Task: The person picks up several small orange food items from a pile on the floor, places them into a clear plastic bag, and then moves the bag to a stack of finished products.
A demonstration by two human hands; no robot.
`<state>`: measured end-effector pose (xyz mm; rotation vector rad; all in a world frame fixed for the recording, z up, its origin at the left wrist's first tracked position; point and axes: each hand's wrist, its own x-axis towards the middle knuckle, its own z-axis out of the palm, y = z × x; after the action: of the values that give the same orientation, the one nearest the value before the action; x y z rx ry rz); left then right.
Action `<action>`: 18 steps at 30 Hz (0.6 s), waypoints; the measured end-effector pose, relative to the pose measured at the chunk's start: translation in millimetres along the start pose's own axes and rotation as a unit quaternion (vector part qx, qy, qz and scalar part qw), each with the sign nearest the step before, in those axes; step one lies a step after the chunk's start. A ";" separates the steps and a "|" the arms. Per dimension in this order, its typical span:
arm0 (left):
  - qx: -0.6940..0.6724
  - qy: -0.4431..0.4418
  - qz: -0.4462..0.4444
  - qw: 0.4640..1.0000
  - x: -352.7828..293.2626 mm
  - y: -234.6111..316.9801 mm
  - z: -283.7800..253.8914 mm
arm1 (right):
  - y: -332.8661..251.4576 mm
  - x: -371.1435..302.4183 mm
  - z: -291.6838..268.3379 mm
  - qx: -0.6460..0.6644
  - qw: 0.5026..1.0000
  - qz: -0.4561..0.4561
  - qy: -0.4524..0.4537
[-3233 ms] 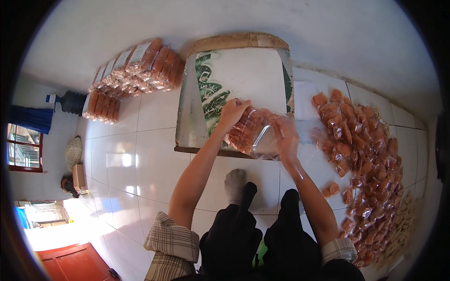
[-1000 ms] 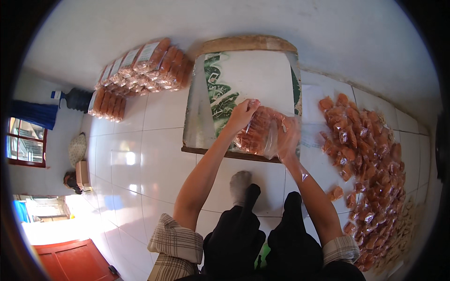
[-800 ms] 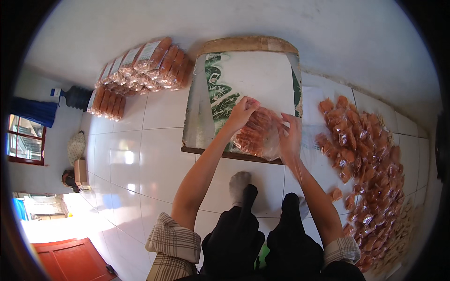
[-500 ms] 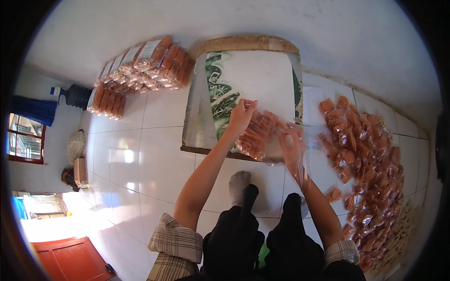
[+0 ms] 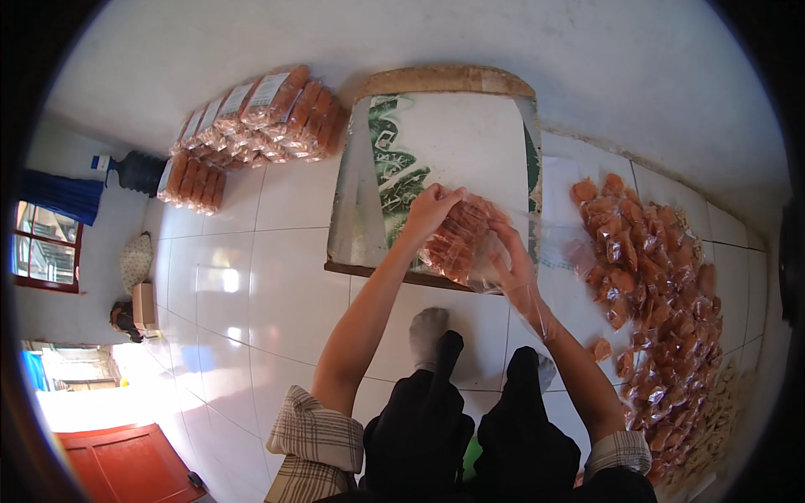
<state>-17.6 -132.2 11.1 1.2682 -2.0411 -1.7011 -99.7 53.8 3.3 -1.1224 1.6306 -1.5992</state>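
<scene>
A clear plastic bag [image 5: 453, 248] of flat orange-brown pieces lies at the near edge of a low table [image 5: 470, 134] with a white and green top. My left hand [image 5: 429, 213] is closed in a pinch on the bag's upper left edge. On the bag's right side is my right hand [image 5: 518, 270], its thumb and fingers apart and its fingertips against the packed pieces. Loose clear film hangs round the right hand and wrist. Whether that hand is fully inside the bag's mouth, I cannot tell.
Many small wrapped orange packets [image 5: 646, 285] cover the tiled floor at right, with pale pieces [image 5: 721, 402] beyond them. Filled, labelled bags [image 5: 260, 117] are stacked by the wall at far left. My socked foot [image 5: 428, 331] is just below the table. A red door [image 5: 126, 461] stands lower left.
My right hand has moved up and inward, its fingers spreading from a pinch onto the packed pieces. The left hand has shifted slightly down, still pinching at the bag's edge.
</scene>
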 end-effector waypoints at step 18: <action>-0.017 -0.056 0.083 0.995 4.3 -3.0 7.3 | 3.5 9.0 -8.8 -0.039 0.992 0.065 -0.102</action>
<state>-23.4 -130.0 4.6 0.9831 -2.1044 -1.7587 -112.1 50.1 2.1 -1.1528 1.6068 -1.3044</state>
